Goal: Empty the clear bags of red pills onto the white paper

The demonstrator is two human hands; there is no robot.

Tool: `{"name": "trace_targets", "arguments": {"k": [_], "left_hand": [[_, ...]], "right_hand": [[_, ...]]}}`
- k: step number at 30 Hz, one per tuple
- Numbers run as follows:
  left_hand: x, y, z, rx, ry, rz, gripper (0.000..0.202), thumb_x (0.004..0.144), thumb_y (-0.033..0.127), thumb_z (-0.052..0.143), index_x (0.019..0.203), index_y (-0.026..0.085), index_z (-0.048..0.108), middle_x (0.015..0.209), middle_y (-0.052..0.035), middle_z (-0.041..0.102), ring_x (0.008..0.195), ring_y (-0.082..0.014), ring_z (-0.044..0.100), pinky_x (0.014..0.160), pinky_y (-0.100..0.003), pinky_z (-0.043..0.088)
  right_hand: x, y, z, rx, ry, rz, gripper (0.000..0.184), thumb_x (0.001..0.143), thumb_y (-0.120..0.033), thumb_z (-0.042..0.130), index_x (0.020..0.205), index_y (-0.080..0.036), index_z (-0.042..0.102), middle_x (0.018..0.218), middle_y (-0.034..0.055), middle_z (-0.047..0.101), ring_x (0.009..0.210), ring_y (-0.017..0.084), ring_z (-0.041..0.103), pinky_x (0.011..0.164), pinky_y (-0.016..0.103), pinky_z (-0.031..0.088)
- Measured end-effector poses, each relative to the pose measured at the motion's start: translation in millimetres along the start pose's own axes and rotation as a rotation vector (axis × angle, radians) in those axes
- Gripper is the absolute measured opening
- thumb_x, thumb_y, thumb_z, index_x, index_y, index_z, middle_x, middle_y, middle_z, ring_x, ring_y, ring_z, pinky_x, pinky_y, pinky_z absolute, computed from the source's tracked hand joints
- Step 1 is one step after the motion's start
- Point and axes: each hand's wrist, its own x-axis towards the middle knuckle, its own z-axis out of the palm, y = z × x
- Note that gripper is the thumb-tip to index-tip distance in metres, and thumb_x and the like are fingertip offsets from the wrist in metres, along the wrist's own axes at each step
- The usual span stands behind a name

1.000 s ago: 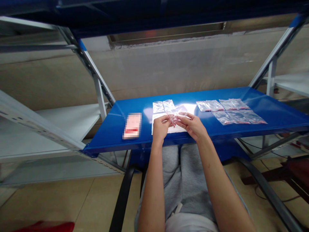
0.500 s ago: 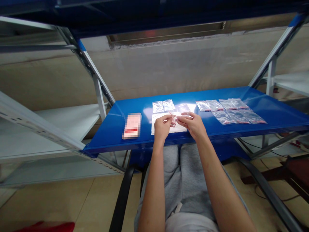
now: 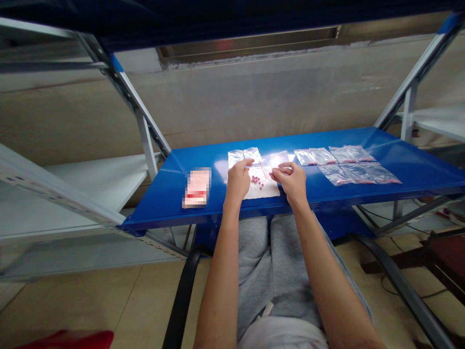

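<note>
A clear zip bag (image 3: pixel 276 158) with a red strip along its left side is just beyond my fingers. My right hand (image 3: pixel 293 180) pinches the bag's near edge between thumb and fingers. To the left, my left hand (image 3: pixel 238 182) has its index finger stretched out above the white sheet, with nothing visible in it; its other fingers are partly hidden. Several small red round pieces (image 3: pixel 257 181) lie loose on the white sheet (image 3: pixel 267 191) between my hands.
Two clear bags (image 3: pixel 250 154) lie behind my left hand. Several clear bags with red pieces (image 3: pixel 347 165) lie in rows at the right of the blue shelf (image 3: pixel 308 186). A blurred pink-and-white item (image 3: pixel 197 186) lies at left. Metal posts (image 3: pixel 143 116) frame the shelf.
My hands have moved apart, the left one leftward. The red strip, which was by my left fingertips, is now away from them. The red pieces on the sheet have come into view.
</note>
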Motion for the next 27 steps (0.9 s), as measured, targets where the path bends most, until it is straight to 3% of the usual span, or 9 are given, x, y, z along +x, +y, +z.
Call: {"name": "trace_targets", "arguments": {"k": [5, 9, 14, 20, 27], "left_hand": [[-2, -4, 10.2, 0.284, -0.136, 0.163, 0.061, 0.087, -0.006, 0.039, 0.136, 0.015, 0.067, 0.129, -0.0121, 0.074, 0.122, -0.0221, 0.067, 0.112, -0.038, 0.050], [-25, -12, 21.5, 0.409, -0.090, 0.226, 0.054, 0.091, -0.001, 0.045, 0.140, 0.013, 0.063, 0.130, -0.0165, 0.070, 0.123, -0.0274, 0.064, 0.112, -0.043, 0.048], [-43, -15, 24.7, 0.425, -0.033, 0.242, 0.045, 0.095, 0.014, 0.060, 0.140, 0.017, 0.061, 0.127, -0.0150, 0.068, 0.123, -0.0301, 0.060, 0.110, -0.046, 0.048], [-44, -12, 22.6, 0.442, -0.061, 0.213, 0.045, 0.092, 0.013, 0.068, 0.136, 0.018, 0.064, 0.123, -0.0126, 0.068, 0.119, -0.0292, 0.060, 0.107, -0.043, 0.050], [-46, -8, 21.8, 0.430, -0.055, 0.197, 0.038, 0.096, 0.010, 0.060, 0.133, 0.018, 0.065, 0.119, -0.0123, 0.069, 0.118, -0.0273, 0.063, 0.104, -0.040, 0.052]], "right_hand": [[1, 5, 7, -0.132, 0.017, -0.098, 0.034, 0.063, -0.037, 0.076, 0.090, -0.022, 0.062, 0.080, 0.0032, 0.076, 0.076, 0.027, 0.078, 0.075, 0.045, 0.066], [-3, 8, 10, -0.228, 0.009, -0.151, 0.029, 0.067, -0.036, 0.071, 0.091, -0.023, 0.061, 0.085, 0.0071, 0.078, 0.076, 0.028, 0.078, 0.073, 0.043, 0.065], [-5, 10, 10, -0.326, 0.026, -0.174, 0.026, 0.069, -0.034, 0.068, 0.091, -0.022, 0.061, 0.085, 0.0090, 0.079, 0.075, 0.028, 0.078, 0.071, 0.040, 0.062], [-5, 9, 9, -0.368, 0.022, -0.182, 0.026, 0.072, -0.033, 0.068, 0.094, -0.022, 0.061, 0.087, 0.0091, 0.080, 0.075, 0.028, 0.078, 0.072, 0.039, 0.061], [-4, 14, 9, -0.366, -0.031, -0.218, 0.030, 0.075, -0.034, 0.069, 0.102, -0.023, 0.062, 0.090, 0.0090, 0.079, 0.078, 0.029, 0.079, 0.075, 0.043, 0.063]]}}
